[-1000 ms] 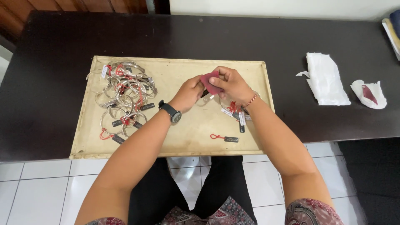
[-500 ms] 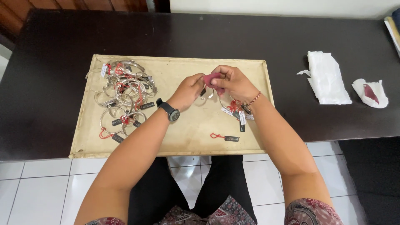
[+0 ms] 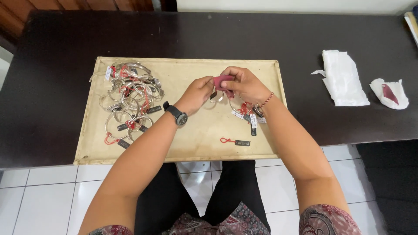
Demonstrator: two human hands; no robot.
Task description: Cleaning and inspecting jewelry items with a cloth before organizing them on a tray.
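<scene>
Between both hands' fingers (image 3: 226, 82), red cloth (image 3: 221, 80).

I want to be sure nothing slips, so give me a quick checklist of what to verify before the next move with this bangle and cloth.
1. Cloth: the right hand pinches the red cloth: ok.
2. Bangle: the left hand meets the cloth at the silver bangle; how firm the hold is: cannot tell.
3. Work over the tray, so a drop lands on it: ok.
4. Bangle pile lies apart at the tray's left: ok.
5. Small tagged group lies close under the right wrist, could get bumped: not ok.
6. Loose tag lies alone near the tray's front edge: ok.
</scene>
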